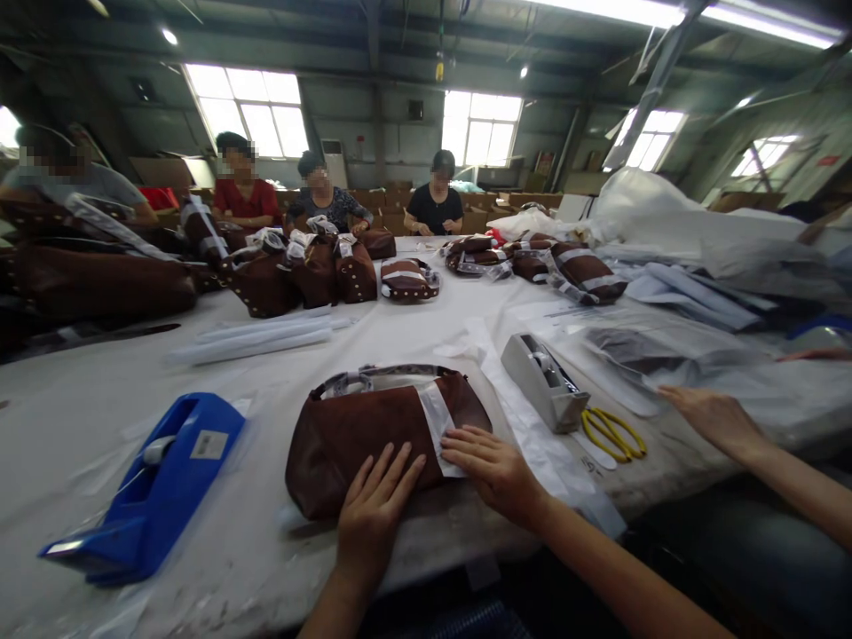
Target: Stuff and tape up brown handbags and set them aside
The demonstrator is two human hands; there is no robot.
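Note:
A brown leather handbag (359, 426) lies on the white-covered table in front of me, its wrapped strap along the far edge. A white band (436, 417) runs across its right part. My left hand (377, 501) rests on the near side of the bag, fingers stretched out. On the band's near end and the bag beside it lies my right hand (496, 470), palm down with its fingers extended. Neither hand is wrapped round anything.
A blue tape dispenser (156, 488) stands left, a grey tape dispenser (542, 382) right, with yellow-handled scissors (613, 435) beside it. A co-worker's hand (715, 422) reaches in at right over clear plastic bags. Several brown bags (319, 271) and people (436, 200) line the far side.

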